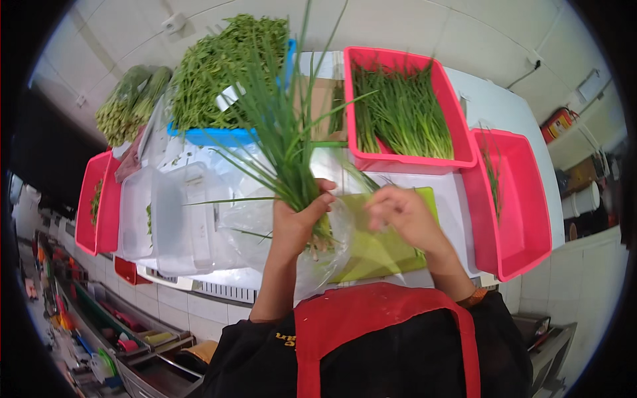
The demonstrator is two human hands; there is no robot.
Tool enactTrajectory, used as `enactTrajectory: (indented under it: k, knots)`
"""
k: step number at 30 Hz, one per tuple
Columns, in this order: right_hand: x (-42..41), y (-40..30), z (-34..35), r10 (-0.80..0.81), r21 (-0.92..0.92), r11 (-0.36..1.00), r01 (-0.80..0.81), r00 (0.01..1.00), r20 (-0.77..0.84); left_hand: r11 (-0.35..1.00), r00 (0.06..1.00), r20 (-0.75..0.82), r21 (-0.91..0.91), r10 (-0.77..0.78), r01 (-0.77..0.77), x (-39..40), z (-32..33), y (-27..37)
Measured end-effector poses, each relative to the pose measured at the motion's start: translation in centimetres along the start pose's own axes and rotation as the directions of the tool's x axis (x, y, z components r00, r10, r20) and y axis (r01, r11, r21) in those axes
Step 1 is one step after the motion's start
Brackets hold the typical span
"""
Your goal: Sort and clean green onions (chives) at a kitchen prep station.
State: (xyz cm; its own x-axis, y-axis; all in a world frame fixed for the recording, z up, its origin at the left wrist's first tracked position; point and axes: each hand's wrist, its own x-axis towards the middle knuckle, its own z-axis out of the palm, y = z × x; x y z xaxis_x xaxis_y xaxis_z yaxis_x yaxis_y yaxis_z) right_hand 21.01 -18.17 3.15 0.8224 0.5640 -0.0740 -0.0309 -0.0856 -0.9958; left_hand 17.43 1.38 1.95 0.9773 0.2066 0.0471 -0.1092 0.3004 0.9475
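A bunch of green onions [293, 159] stands upright in my left hand [296, 221], its leaves fanning out above and its pale root ends pointing down. My right hand [400, 211] is apart from the bunch, over a yellow-green cutting board [368, 248]. Its fingers are bent and blurred, so whether they pinch anything is unclear. Below the bunch lies a clear plastic bag [313, 278], partly over the board's left side. More green onion stalks [361, 176] rest at the board's far edge.
A pink bin [413, 165] of green onions stands behind the board, with another pink bin [522, 244] holding a few strands at right. Leafy greens [209, 84] heap in a blue crate [214, 137]. Clear plastic containers [181, 239] and a third pink bin [107, 224] sit left.
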Motion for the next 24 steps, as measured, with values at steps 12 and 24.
enactTrajectory:
  k: [12,24]
  knots:
    - [-18.0,7.7,-22.8,0.101,-0.657,0.146,-0.739,0.672,-0.734,0.985,0.995,-0.103,-0.173,0.002,-0.02,0.1,-1.5,0.0]
    - [-11.2,-0.4,-12.5,-0.215,-0.649,0.612,-0.453,0.694,-0.687,0.871,0.954,0.26,-0.422,-0.151,0.253,-0.1,1.9,-1.1]
